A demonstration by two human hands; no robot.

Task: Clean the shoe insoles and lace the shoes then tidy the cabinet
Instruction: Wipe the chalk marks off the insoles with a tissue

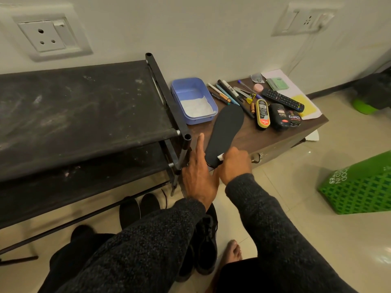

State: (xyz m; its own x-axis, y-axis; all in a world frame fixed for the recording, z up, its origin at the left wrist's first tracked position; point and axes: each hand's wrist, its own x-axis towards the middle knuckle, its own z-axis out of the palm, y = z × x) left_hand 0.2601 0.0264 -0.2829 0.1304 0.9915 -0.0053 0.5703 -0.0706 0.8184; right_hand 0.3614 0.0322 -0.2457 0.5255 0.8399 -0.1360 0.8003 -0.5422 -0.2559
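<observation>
- A wall socket [47, 34] sits on the white wall at far left, above a black shoe rack [84, 106] whose dusty fabric shelves fill the left side
- Under the rack, two black insoles [138, 208] lie side by side on the tiled floor, and a black shoe [206, 240] stands just right of them, partly behind the left sleeve
- The left hand [198, 172] holds the near heel end of a black insole [227, 132] from the left; its forefinger points straight up along the insole's edge, and its other fingers are hidden under the insole
- That insole lies along the front left part of a dark wooden cabinet [273, 140], its heel end jutting over the near edge and its toe end near a blue plastic tray [193, 100] with white paper in it
- The right hand [234, 163] is curled round a small white wipe [220, 156] and presses it on the insole's heel end
- Further right on the cabinet top lie pens and markers [228, 93], three shoe polish bottles [277, 116], a black remote control [282, 100] and loose papers [294, 92]
- A bare foot [233, 250] rests on the floor below the right arm
- A green patterned bag [359, 187] stands on the floor at far right, and a second wall socket [304, 19] is on the wall above
</observation>
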